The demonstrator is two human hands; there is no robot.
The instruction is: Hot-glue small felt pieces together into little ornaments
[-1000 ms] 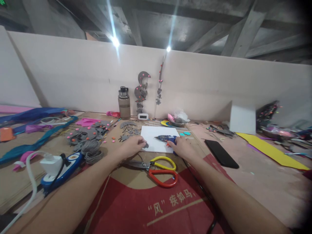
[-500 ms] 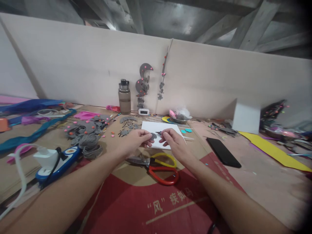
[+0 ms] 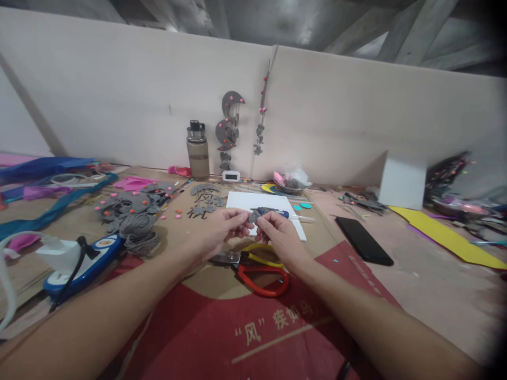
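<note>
My left hand (image 3: 222, 228) and my right hand (image 3: 278, 235) meet above the table, both pinching a small grey felt piece (image 3: 254, 216) between their fingertips. Behind them a blue glue gun (image 3: 277, 212) lies on a white sheet (image 3: 253, 201). Two pairs of scissors, one yellow-handled (image 3: 261, 259) and one red-handled (image 3: 263, 278), lie just under my hands on the red and tan cardboard (image 3: 245, 327).
Grey felt cutouts with pink dots (image 3: 130, 206) and a yarn coil (image 3: 137, 232) lie left. A power strip (image 3: 79, 261), a bottle (image 3: 197, 150), a black phone (image 3: 363, 241), a white box (image 3: 402, 180), yellow paper (image 3: 443, 235) and hanging felt ornaments (image 3: 228, 126) surround the spot.
My right hand let go of the glue gun, which stays on the white sheet, and joined my left hand on the grey felt piece, lifted off the sheet toward me.
</note>
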